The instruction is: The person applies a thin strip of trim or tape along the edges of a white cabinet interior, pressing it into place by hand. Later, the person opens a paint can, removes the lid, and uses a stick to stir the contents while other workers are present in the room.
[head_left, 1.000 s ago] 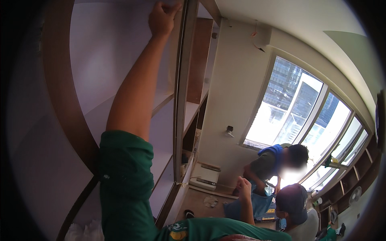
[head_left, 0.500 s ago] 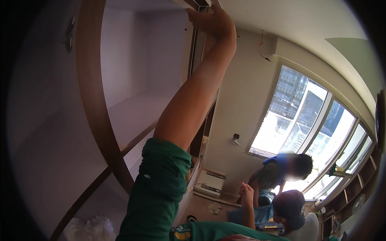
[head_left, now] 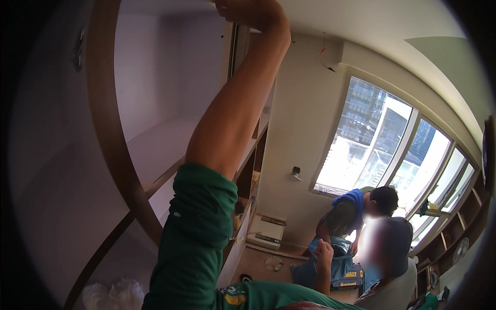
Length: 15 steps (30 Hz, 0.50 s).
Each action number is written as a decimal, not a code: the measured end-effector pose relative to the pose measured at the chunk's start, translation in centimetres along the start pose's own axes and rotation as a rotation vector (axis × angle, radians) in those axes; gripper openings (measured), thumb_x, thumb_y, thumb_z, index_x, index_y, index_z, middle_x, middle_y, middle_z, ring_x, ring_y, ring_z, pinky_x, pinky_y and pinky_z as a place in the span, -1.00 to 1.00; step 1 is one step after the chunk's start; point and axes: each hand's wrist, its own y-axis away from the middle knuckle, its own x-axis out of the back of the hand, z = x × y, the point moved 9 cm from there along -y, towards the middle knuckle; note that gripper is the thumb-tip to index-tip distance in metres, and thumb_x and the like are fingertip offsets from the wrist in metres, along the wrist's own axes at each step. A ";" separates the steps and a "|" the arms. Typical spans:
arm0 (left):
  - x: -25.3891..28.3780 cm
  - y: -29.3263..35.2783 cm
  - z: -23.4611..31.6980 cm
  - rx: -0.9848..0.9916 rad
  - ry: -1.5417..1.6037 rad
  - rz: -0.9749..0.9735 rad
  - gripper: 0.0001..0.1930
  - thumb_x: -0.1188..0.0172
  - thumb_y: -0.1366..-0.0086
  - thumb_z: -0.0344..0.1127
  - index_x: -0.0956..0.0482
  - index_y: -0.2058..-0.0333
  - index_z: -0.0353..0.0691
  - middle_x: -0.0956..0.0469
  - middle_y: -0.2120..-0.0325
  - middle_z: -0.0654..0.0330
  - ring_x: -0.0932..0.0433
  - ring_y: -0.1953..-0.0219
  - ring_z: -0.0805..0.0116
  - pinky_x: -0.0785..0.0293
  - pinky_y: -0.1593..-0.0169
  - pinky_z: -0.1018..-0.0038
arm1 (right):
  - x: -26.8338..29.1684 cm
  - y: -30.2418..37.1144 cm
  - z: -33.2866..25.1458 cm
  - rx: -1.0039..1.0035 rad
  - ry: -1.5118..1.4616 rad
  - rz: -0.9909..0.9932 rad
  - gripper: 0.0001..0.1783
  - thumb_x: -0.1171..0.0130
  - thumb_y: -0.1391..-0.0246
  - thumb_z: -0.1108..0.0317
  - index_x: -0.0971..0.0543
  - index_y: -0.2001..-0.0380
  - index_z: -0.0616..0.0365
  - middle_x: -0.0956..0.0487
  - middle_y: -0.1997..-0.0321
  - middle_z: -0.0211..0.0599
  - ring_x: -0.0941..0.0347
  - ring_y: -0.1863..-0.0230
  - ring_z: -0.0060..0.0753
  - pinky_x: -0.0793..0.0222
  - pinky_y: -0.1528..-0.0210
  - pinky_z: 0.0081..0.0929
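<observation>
- At the upper left stands the open cabinet [head_left: 107, 119], brown-edged; it looks stiff and heavy, probably best held by its upright [head_left: 234, 49].
- Near that upright's top is the left hand [head_left: 253, 12]; fingertips cropped, so its grip I cannot tell.
- Lower right, the right hand [head_left: 324, 251] has fingers drawn together, nothing visible between them.
- Beyond: a blue bag [head_left: 306, 273], window [head_left: 356, 134].

The wearer's two hands are showing, one left hand [head_left: 253, 12] and one right hand [head_left: 324, 250]; two co-workers are showing clearly, one nearer co-worker [head_left: 397, 248] and one farther co-worker [head_left: 342, 216]; one blue bag [head_left: 339, 264], one toolbox [head_left: 347, 278], one fan [head_left: 460, 250] and one hanging wire [head_left: 325, 63] are appearing; one white bundle [head_left: 113, 295] is lying low.
</observation>
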 end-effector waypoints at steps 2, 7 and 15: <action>0.1 0.2 0.0 0.055 0.076 -0.017 -0.39 -0.07 -0.26 -0.40 -0.19 -0.21 -0.66 -0.27 -0.15 -0.42 -0.31 -0.20 -0.27 -0.26 -0.30 -0.05 | 0.7 -0.9 0.0 0.031 0.022 -0.030 -0.71 -0.17 -0.31 0.18 -0.55 0.44 0.13 -0.34 0.55 -0.62 -0.20 0.53 -0.74 -0.13 0.49 -0.65; 0.5 0.5 1.7 0.507 0.233 -0.259 -0.40 -0.07 -0.22 -0.43 -0.24 -0.20 -0.65 -0.34 -0.13 -0.45 -0.42 -0.18 -0.22 -0.41 -0.25 0.02 | 0.3 -0.7 -0.1 0.015 0.045 -0.029 -0.69 -0.16 -0.31 0.17 -0.52 0.47 0.11 -0.29 0.58 -0.64 -0.16 0.56 -0.75 -0.09 0.51 -0.65; 1.8 -0.6 5.9 0.325 0.397 -0.228 -0.39 -0.03 -0.28 -0.43 -0.16 -0.24 -0.68 -0.28 -0.22 -0.44 -0.36 -0.26 -0.24 -0.30 -0.35 0.10 | -2.1 -0.5 0.0 -0.052 0.020 -0.092 -0.66 -0.18 -0.31 0.22 -0.38 0.55 -0.04 -0.26 0.59 -0.64 -0.10 0.59 -0.74 0.02 0.51 -0.64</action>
